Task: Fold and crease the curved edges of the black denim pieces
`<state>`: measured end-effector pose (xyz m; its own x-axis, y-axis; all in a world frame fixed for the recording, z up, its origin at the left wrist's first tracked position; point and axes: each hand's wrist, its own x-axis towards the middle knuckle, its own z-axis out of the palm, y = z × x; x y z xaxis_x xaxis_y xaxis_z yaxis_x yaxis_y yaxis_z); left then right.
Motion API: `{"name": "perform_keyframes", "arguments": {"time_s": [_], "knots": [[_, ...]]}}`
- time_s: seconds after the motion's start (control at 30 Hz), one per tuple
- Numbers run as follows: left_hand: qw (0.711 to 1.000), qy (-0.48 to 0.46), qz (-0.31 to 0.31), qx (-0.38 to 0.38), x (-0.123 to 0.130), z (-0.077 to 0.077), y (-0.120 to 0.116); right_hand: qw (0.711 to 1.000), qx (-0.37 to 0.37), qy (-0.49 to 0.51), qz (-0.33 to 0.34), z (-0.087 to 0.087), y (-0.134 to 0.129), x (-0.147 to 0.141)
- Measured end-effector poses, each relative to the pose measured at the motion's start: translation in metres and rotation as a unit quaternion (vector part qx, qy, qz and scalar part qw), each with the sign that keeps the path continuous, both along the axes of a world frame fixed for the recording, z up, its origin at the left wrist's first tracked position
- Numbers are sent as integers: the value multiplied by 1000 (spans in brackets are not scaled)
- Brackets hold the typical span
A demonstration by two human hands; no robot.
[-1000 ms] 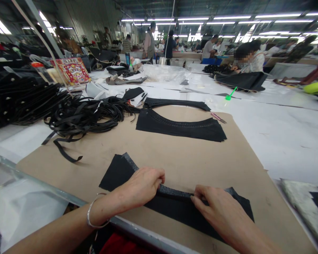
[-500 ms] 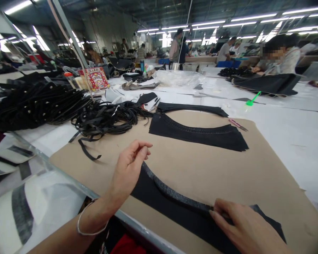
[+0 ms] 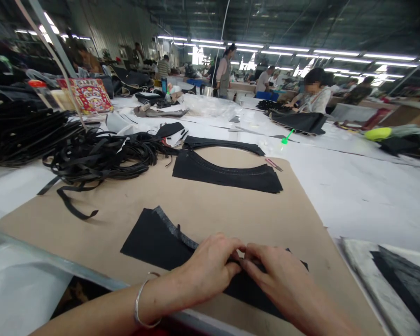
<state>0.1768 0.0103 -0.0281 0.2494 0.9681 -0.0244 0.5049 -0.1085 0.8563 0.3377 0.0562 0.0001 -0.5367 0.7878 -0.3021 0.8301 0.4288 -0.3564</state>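
- Left hand (image 3: 210,268): fingertips nearly together, pinching black panel (image 3: 145,238) at curved edge (image 3: 167,222).
- Right hand (image 3: 278,275): likewise pinching alongside, apparently steadying that edge.
- Black stack (image 3: 227,179): far side, probably leaving working room.

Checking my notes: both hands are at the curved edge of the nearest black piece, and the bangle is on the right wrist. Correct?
Not quite: the bangle is on the left wrist, as the head view shows. The rest stands: the left hand and the right hand are both at the curved edge of the nearest black piece.
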Motion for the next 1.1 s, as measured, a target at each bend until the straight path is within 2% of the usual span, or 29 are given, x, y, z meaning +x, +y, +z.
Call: {"name": "perform_keyframes", "arguments": {"time_s": [0.2,0.33,0.43,0.53,0.63,0.8,1.1], "knots": [[997,-13,25,-75,-11,0,10,999,-19,-33,18,21,8,10],[994,-10,22,-105,-24,9,10,999,-19,-34,7,25,11,15],[993,16,14,-119,-33,19,9,999,-21,-44,-1,21,9,12],[992,58,5,-111,-40,23,7,998,-25,-46,15,13,3,6],[989,113,6,-92,-43,18,5,998,-20,-49,24,2,-3,-1],[976,190,35,-103,-40,2,1,996,0,-90,22,-15,-9,-11],[969,224,59,-91,-37,-6,2,994,-1,-109,16,-22,-6,-15]]}}
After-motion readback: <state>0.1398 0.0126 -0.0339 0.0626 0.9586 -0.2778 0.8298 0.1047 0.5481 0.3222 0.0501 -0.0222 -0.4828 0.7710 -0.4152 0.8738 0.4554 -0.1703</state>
